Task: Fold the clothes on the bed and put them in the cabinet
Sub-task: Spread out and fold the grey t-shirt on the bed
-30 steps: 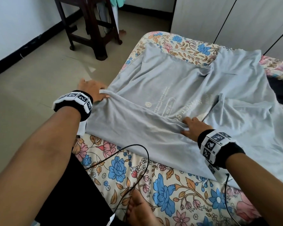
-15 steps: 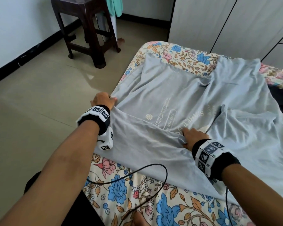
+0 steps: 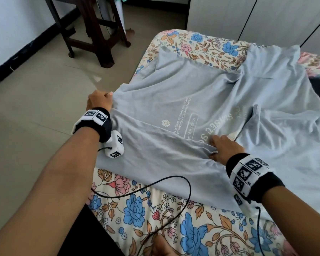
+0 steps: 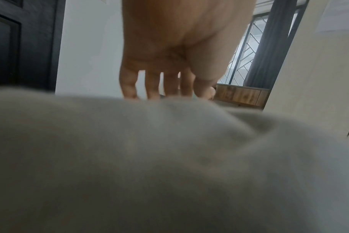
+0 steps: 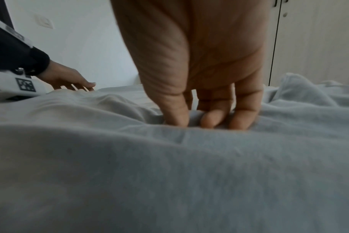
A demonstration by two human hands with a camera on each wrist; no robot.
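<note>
left hand (image 3: 99, 98) had carried the grey shirt (image 3: 174, 100) edge farther onto the bed (image 3: 201, 40), fingers grasping it, right hand (image 3: 224, 147) stayed pinching the fold

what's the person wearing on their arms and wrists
Both forearms are bare, no sleeves. Each wrist carries a black band ringed with white square tiles printed with black coded markers. A white marker-covered camera block hangs under the left wrist, and thin black cables trail from both.

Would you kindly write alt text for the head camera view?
Both hands fold a grey T-shirt on a floral bed: the left hand grips its edge, the right hand pinches a fold. White cabinet doors stand behind.
</note>
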